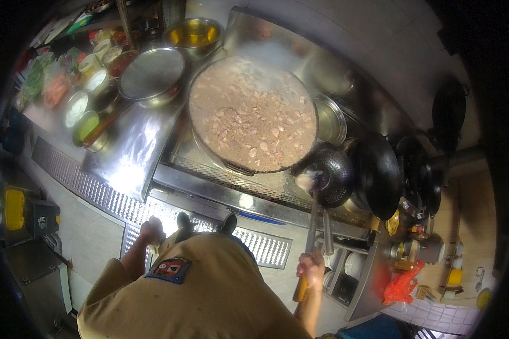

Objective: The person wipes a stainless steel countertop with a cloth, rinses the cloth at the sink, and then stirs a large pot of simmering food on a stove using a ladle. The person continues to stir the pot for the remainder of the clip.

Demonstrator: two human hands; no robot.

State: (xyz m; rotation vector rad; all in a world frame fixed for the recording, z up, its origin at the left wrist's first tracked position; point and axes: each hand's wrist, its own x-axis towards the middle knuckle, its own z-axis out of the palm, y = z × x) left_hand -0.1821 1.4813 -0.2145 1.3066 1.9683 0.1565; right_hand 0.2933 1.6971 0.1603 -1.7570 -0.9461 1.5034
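Note:
A large round wok (254, 114) of steaming, simmering brown food with pale meat pieces stands on the stove before me. My right hand (311, 267) is closed round the wooden handle of a long metal ladle (314, 218), whose bowl end rests at a black perforated strainer (335, 178) right of the wok. A second metal handle lies beside the ladle's shaft. Low at my left side, my left hand (152, 232) is curled, with something pale at its lower edge; whether it grips this I cannot tell. A wire-mesh sieve (152, 74) lies over a metal bowl left of the wok.
Bowls of seasonings (76, 108) and a bowl of yellow oil (194, 36) stand at the upper left. Black woks (377, 176) are stacked upright at the right. Plates (354, 266) sit on a low shelf; a red plastic bag (403, 286) is farther right. A metal drain grate (263, 248) crosses the floor.

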